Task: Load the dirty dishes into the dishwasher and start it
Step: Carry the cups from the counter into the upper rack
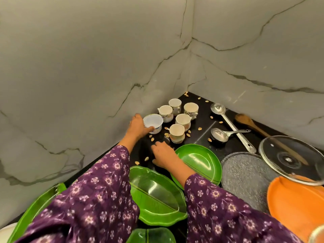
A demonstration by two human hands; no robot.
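Observation:
My left hand (137,127) grips a small white plastic cup (154,122) by its rim, tilted, near the wall in the counter's corner. My right hand (163,154) rests palm down on the black counter (201,130), fingers bent over scattered nut shells (147,158); whether it holds any is hidden. Several white teacups (177,133) stand upright just beyond both hands. Green leaf-shaped plates (198,160) lie right beside and below my right wrist.
A steel ladle (233,127), a steel spoon (222,135) and a wooden spoon (252,124) lie to the right. A glass lid (291,158) leans over an orange plate (296,202) and a textured glass plate (245,174). Marble walls close the corner.

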